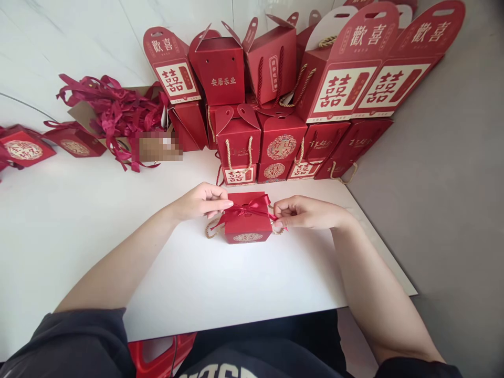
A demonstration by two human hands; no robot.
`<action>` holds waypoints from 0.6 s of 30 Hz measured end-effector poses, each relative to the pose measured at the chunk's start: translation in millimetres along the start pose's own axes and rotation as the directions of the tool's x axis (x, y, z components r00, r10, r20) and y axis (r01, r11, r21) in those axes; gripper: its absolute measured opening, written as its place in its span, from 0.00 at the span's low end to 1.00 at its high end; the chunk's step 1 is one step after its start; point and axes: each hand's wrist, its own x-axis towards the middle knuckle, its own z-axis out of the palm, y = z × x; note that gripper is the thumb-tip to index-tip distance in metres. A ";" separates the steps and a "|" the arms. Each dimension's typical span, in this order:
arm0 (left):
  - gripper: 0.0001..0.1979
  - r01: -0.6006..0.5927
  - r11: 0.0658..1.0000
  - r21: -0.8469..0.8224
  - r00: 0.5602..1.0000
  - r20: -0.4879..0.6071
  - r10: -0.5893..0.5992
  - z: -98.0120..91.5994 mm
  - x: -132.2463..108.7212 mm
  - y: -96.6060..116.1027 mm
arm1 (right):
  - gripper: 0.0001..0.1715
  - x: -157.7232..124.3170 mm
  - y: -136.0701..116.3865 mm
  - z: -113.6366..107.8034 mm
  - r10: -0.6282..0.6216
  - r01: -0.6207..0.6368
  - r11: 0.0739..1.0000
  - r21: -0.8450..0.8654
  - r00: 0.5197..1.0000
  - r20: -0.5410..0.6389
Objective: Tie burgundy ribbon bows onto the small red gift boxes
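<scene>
A small red gift box (248,226) stands on the white table (197,294) between my hands, with a gold round emblem on its front face. A red satin ribbon bow (248,207) is tied across its top. My left hand (200,202) pinches the ribbon at the box's left side. My right hand (303,212) pinches the ribbon at the right side. A beige twisted rope handle (212,229) hangs down at the box's left, and its other end shows at the right.
Several red gift boxes and flat-folded box blanks (271,100) with gold characters are stacked at the table's far side. A cardboard box (118,121) holding crimson ribbons stands at the back left. Flat red cards (23,149) lie at far left. The table's right edge meets a grey floor.
</scene>
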 end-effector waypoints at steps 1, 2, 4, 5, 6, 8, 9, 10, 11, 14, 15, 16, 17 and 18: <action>0.18 0.011 1.000 -0.001 1.000 0.001 -0.011 0.0 0.1 0.1 | 0.13 -3.3 -2.2 -1.0 0.017 -0.020 0.998 -0.067 0.999 -0.046; 0.18 0.019 1.000 -0.001 1.000 0.002 -0.019 0.0 0.2 0.2 | 0.12 -6.2 -5.5 -0.8 0.011 -0.031 0.989 -0.143 0.990 -0.139; 0.18 0.024 1.000 0.001 1.000 0.000 -0.024 0.1 0.8 0.2 | 0.11 -8.6 -15.1 6.1 -0.134 -0.004 0.946 -0.324 0.906 -0.403; 0.19 0.019 1.000 -0.002 1.000 -0.001 -0.019 0.2 1.2 0.0 | 0.11 -7.4 -20.6 13.5 -0.278 0.029 0.904 -0.426 0.798 -0.535; 0.19 0.008 1.000 -0.011 1.000 -0.001 -0.008 0.3 1.5 0.0 | 0.10 -4.4 -26.1 23.5 -0.438 0.078 0.836 -0.543 0.692 -0.574; 0.21 -0.018 0.999 -0.041 1.000 0.009 0.019 0.5 2.2 0.2 | 0.06 5.5 -34.8 48.8 -0.692 0.157 0.627 -0.763 0.563 -0.452; 0.21 -0.029 0.998 -0.055 0.999 0.015 0.030 0.6 2.3 0.6 | 0.04 11.4 -37.3 62.4 -0.762 0.157 0.520 -0.839 0.528 -0.374; 0.22 -0.036 0.997 -0.062 0.999 0.019 0.037 0.6 2.4 1.3 | 0.03 17.3 -38.6 75.4 -0.827 0.177 0.413 -0.894 0.483 -0.286; 0.22 -0.038 0.997 -0.060 0.999 0.021 0.040 0.6 2.3 2.0 | 0.03 22.6 -38.7 86.8 -0.871 0.202 0.311 -0.929 0.450 -0.195; 0.22 -0.052 0.998 -0.024 0.998 0.019 0.053 1.0 1.4 3.3 | 0.06 32.4 -35.0 106.1 -0.897 0.254 0.129 -0.958 0.442 -0.004; 0.21 -0.063 0.998 -0.017 0.998 0.018 0.064 1.5 1.0 3.1 | 0.07 33.7 -33.3 107.0 -0.880 0.269 0.120 -0.956 0.475 0.023; 0.20 -0.073 0.997 -0.021 0.997 0.018 0.073 2.3 0.4 2.7 | 0.07 34.1 -31.5 105.5 -0.856 0.272 0.142 -0.952 0.517 0.020; 0.18 -0.073 0.997 -0.037 0.997 0.025 0.074 3.4 -0.3 2.2 | 0.06 34.0 -29.8 102.0 -0.829 0.256 0.194 -0.947 0.560 -0.019; 0.16 -0.062 0.996 -0.061 0.997 0.039 0.065 4.6 -1.3 1.8 | 0.06 33.6 -27.9 97.0 -0.802 0.219 0.272 -0.937 0.590 -0.094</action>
